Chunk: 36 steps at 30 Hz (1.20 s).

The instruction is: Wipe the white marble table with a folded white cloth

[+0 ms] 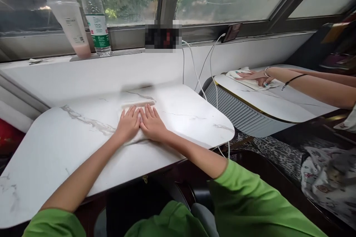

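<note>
My left hand (128, 123) and my right hand (152, 122) lie side by side, palms down, on a white cloth (137, 103) spread on the white marble table (55, 144). The fingers of both hands are stretched out flat and press the cloth, whose far edge shows as a folded strip just beyond my fingertips. The cloth blends with the tabletop, so its full outline is hard to make out. Both sleeves are green.
On the windowsill stand a tilted plastic cup (68, 16) with pink drink and a water bottle (96, 16). White cables (205, 63) hang from a phone (232, 32). Another person's hand (257, 77) presses a cloth on a second marble table (267, 100) at right.
</note>
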Tool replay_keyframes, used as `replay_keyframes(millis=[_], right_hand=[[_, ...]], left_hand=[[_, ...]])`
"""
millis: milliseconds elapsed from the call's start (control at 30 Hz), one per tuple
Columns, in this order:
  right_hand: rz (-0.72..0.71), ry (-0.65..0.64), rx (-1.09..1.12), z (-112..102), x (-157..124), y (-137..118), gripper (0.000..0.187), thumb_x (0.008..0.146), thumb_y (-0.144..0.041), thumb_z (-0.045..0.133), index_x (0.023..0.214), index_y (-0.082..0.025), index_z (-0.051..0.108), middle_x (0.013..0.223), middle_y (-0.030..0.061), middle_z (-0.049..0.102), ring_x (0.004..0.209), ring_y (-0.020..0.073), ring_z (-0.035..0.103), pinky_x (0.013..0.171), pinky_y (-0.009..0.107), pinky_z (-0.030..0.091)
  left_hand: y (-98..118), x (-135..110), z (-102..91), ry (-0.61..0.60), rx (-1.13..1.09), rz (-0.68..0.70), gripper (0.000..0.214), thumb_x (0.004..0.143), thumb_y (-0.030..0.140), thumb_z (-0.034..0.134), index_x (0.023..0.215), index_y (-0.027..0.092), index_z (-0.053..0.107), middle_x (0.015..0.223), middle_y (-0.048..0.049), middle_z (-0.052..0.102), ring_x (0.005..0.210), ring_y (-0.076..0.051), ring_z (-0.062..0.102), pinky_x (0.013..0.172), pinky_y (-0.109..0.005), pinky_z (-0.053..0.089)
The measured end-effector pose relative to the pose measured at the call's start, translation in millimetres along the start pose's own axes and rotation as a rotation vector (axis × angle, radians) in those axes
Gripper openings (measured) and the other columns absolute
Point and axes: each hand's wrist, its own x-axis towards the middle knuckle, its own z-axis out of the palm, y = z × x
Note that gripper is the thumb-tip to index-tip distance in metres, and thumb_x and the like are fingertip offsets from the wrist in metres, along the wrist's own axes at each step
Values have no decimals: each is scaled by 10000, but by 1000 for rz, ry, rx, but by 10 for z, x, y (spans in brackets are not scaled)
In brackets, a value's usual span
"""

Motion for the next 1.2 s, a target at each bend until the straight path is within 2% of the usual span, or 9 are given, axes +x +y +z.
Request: replay_keyframes(millis=[100,200,300,367,533,667,867,1033,1200], right_hand=[[-138,-65,20,-80,-436,-99,635,964,-337,284,1456,64,284,1534,258,247,1452,310,170,1175,501,196],[-301,-37,35,-136,-712,-141,589,968,-337,276,1440,3,365,1498,223,361,1425,289,277,1155,489,274],[-333,6,-8,-104,-794,-204,576,961,-295,264,1437,13,367,1496,229,361,1424,305,276,1150,505,275],[-309,-10,-40,-40,-744,-262,587,953,-284,265,1441,32,349,1509,234,334,1428,317,261,1151,511,260],[-225,-31,-30,122,-266,-395,586,948,-298,245,1470,-47,334,1539,164,315,1437,261,253,1169,466,214],[-133,-61,1,196,374,-451,599,944,-297,223,1481,-45,303,1558,153,275,1449,248,218,1175,456,171],[-143,-24,30,323,1193,-448,599,946,-296,211,1471,-21,301,1554,169,285,1444,256,222,1169,450,155],[-142,23,40,412,1594,-376,561,934,-265,249,1436,-43,367,1533,163,337,1423,250,268,1159,429,170],[-140,62,60,452,1767,-333,536,919,-238,266,1403,-62,413,1497,150,405,1398,241,315,1143,422,197]], left_hand=[[121,-482,-63,-30,53,35,506,985,271,250,1450,108,364,1539,-130,324,1436,-228,266,1174,-468,182],[193,-865,-136,-9,111,75,504,984,288,270,1446,116,378,1542,-135,313,1438,-241,260,1173,-462,197],[204,-1080,-192,5,125,86,509,984,306,283,1442,108,385,1538,-150,317,1432,-265,272,1173,-471,200],[174,-1111,-206,-13,94,61,517,981,312,286,1442,97,382,1525,-158,341,1423,-276,291,1165,-473,225],[-86,-790,-195,-63,20,-94,526,972,317,281,1439,97,379,1521,-153,352,1422,-295,286,1153,-485,244],[-505,-314,-173,-60,17,-144,519,975,280,262,1451,94,353,1548,-121,309,1446,-249,228,1185,-446,160],[-1090,250,-152,-8,14,-176,505,971,274,264,1442,117,361,1550,-96,317,1440,-214,243,1191,-402,139],[-1322,557,-137,36,16,-170,476,963,234,258,1405,139,405,1518,-90,376,1410,-207,298,1178,-405,176],[-1424,700,-121,53,19,-146,465,953,216,279,1387,139,427,1481,-91,429,1387,-198,336,1175,-398,187]])
